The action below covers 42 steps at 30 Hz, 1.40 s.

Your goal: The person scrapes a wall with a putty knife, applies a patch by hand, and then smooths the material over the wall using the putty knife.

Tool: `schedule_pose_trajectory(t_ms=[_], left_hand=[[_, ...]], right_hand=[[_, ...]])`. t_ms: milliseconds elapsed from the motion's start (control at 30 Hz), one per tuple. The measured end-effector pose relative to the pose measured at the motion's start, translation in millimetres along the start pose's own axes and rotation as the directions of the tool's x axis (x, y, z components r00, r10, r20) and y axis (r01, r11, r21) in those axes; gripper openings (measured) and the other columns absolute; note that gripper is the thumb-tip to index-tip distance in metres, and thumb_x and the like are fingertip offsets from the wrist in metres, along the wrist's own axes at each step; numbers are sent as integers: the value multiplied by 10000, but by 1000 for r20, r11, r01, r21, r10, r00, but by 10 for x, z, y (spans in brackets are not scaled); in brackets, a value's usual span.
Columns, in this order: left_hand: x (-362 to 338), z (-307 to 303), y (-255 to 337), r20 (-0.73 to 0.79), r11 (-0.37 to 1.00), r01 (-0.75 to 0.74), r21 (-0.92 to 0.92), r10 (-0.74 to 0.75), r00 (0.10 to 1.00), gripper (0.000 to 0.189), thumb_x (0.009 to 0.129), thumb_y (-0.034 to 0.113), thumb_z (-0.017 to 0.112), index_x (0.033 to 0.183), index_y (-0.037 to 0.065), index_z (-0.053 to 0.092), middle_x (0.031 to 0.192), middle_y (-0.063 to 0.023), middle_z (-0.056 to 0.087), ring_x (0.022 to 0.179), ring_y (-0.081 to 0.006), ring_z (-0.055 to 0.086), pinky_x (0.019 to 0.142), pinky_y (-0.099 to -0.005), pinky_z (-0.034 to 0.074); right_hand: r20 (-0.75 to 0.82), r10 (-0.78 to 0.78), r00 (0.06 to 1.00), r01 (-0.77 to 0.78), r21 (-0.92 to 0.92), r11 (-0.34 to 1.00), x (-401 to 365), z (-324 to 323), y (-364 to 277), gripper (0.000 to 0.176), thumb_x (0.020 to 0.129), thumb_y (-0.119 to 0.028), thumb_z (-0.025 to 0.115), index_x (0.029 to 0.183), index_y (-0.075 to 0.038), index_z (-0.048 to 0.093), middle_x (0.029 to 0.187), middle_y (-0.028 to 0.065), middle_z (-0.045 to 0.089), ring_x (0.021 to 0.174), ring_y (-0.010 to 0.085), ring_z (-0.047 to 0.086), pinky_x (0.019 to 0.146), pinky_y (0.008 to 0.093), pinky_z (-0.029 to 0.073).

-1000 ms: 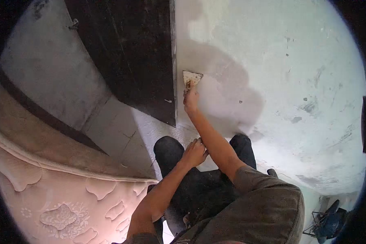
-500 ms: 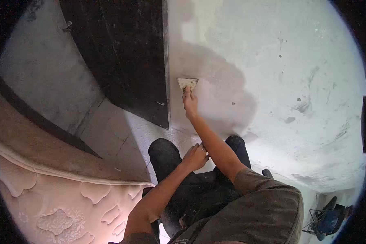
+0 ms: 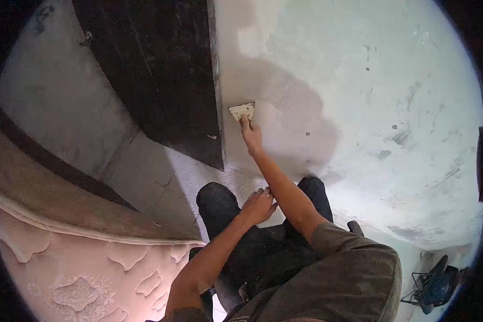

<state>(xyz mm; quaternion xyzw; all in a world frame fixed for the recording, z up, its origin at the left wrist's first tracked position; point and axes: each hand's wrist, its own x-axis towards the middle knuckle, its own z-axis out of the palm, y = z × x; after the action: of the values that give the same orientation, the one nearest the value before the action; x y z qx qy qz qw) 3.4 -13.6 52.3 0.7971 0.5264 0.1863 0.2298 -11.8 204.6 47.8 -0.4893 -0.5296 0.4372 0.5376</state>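
Note:
A putty knife (image 3: 242,111) is gripped in my right hand (image 3: 252,137), my arm stretched out toward the wall (image 3: 359,107). Pale, lumpy filler coats its wide blade, whose edge lies against or very near the wall close to the dark door. My left hand (image 3: 259,206) rests low between my knees, beside my right forearm and seemingly touching it. Its thumb and fingers are apart, and no object shows in it.
The dark door (image 3: 161,80) stands just left of the putty knife. A pink quilted mattress (image 3: 91,273) leans in at lower left. Dark marks and small holes dot the wall. At lower right sits a dark object with thin legs (image 3: 434,284).
The putty knife has shifted slightly left along the wall and its blade has tilted. My left hand has stayed almost in place.

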Motion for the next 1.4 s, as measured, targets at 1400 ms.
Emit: schedule_pose_trajectory(t_ms=[1400], left_hand=[[-21, 5, 113, 33, 998, -11, 62, 9, 999, 310, 856, 201, 585, 1075, -18, 598, 1104, -179, 554, 1016, -342, 527, 891, -451, 436]], right_hand=[[192, 140, 971, -191, 284, 940, -144, -246, -188, 514, 911, -580, 490, 720, -104, 527, 608, 8, 502, 419, 88, 395, 360, 255, 275]])
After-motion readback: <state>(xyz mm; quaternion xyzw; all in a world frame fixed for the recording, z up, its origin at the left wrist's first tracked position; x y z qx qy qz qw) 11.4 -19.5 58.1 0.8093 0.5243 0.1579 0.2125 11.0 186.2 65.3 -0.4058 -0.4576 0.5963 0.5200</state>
